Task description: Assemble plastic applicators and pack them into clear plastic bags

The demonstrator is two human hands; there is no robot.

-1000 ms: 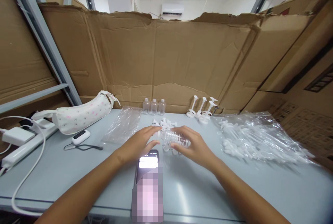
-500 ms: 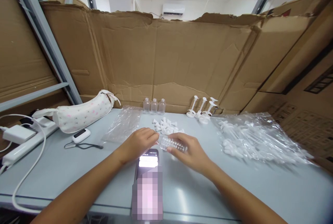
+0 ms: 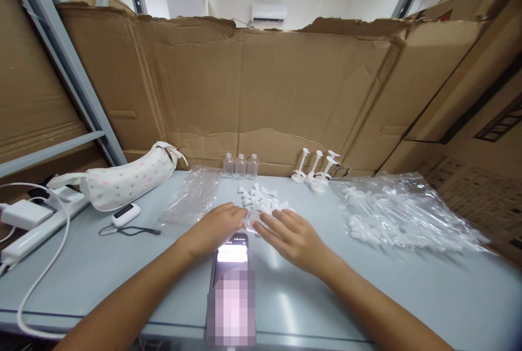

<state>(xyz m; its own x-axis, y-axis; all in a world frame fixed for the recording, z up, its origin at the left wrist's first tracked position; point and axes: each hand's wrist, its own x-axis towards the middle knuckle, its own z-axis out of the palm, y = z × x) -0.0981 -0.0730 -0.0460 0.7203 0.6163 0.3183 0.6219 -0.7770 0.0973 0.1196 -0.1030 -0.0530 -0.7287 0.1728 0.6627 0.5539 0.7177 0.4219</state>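
Nearest, a phone [image 3: 231, 289] lies screen-up on the desk [image 3: 326, 307] between the forearms, presumably for easy viewing. Just beyond, a clear bottle [image 3: 252, 222] is set between the two hands: the fingers of the left hand [image 3: 218, 229] are gathered narrow at one end, seemingly to steady it; those of the right hand [image 3: 296, 238] lie extended across the other, their grip hidden. White caps [image 3: 259, 197] are heaped behind, within short reach. Farther back, white pumps [image 3: 320, 171] stand on broad bases, and three clear bottles [image 3: 240, 167] stand upright before the cardboard [image 3: 261, 90], apparently clear of the hands.
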